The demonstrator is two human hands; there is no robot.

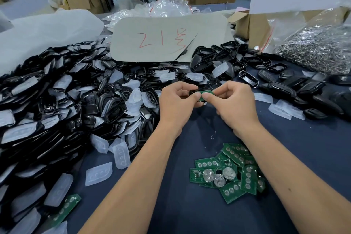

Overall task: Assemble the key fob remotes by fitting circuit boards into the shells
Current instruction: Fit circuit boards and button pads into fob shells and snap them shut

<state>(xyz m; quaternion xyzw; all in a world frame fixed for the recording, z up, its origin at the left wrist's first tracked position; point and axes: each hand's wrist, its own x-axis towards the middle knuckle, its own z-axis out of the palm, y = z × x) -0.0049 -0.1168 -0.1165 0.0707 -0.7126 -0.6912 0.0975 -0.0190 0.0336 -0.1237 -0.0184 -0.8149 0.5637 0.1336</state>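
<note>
Both hands mid-table: left hand (176,99) grips black shell (195,92), right hand (230,100) fingers pinch green board (207,93).

- Two hands: left hand (175,99), right hand (234,102).
- One black shell (194,92) and one green circuit board (208,92) between them.
- Loose circuit boards (232,169) near the table's (190,205) front edge: roughly a dozen, overlapping.
- One cardboard sheet (171,38).
- Piled shells (57,91): too many to count.
</note>
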